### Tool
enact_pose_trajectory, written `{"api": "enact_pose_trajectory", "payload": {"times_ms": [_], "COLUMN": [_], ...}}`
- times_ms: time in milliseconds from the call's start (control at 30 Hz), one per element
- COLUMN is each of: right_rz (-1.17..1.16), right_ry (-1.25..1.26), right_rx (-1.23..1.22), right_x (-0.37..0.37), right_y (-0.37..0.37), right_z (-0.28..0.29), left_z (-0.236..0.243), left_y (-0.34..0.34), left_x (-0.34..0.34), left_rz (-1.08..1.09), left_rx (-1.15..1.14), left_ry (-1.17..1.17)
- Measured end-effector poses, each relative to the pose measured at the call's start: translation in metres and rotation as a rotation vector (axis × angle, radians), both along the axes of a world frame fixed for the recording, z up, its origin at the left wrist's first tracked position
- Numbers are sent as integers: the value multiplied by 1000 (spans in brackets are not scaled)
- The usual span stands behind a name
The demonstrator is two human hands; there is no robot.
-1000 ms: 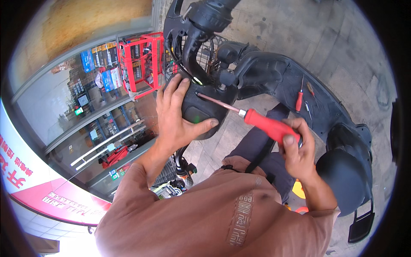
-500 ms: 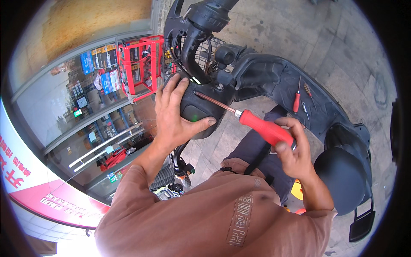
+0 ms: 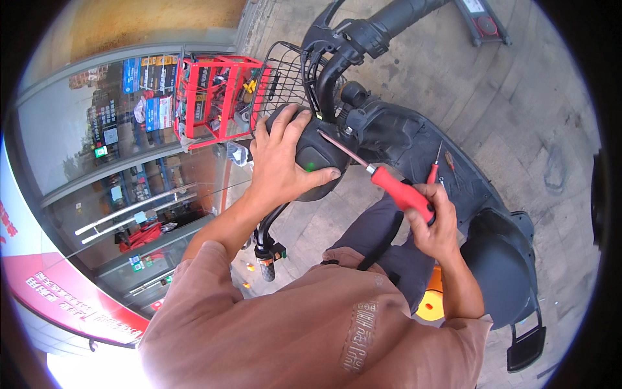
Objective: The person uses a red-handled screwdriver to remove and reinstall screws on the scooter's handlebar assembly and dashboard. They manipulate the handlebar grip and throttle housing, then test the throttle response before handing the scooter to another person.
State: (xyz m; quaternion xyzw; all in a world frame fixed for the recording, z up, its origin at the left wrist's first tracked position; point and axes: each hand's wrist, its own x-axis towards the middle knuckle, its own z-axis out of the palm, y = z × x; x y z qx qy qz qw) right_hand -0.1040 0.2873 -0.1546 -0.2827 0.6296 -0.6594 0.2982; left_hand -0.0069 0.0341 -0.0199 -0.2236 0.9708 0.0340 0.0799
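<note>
My left hand [image 3: 280,157] grips a black housing [image 3: 321,181] below the scooter's handlebar, fingers over its top, thumb along its side. A small green light spot shows on it. My right hand [image 3: 433,217] is closed round the red handle of a large screwdriver [image 3: 398,190], whose shaft reaches diagonally up-left, its tip at the upper part of the housing. A smaller red screwdriver [image 3: 433,174] and a thinner tool [image 3: 452,170] lie on the black footboard [image 3: 473,188] to the right.
A wire basket [image 3: 278,78] is mounted at the front. A red cart [image 3: 223,97] stands by glass doors [image 3: 65,149]. The black seat [image 3: 486,272], a yellow object [image 3: 429,305] and the lower grip [image 3: 265,266] surround me. A wheeled grey device [image 3: 483,23] is on the pavement.
The view has shifted: the handlebar and housing appear farther right, more of the basket shows. Both hands have moved with the housing and screwdriver, keeping their holds; the screwdriver points a little more steeply.
</note>
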Motion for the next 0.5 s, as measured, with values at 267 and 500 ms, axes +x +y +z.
{"api": "enact_pose_trajectory", "payload": {"times_ms": [267, 500], "right_rz": [-34, -130], "right_ry": [16, -5], "right_rx": [102, 225], "right_x": [-15, -11], "right_y": [37, 115], "right_z": [-3, 5], "left_z": [-1, -20], "left_y": [-27, -63], "left_x": [35, 61], "left_rz": [15, 246], "left_rx": [156, 621], "left_ry": [253, 376]}}
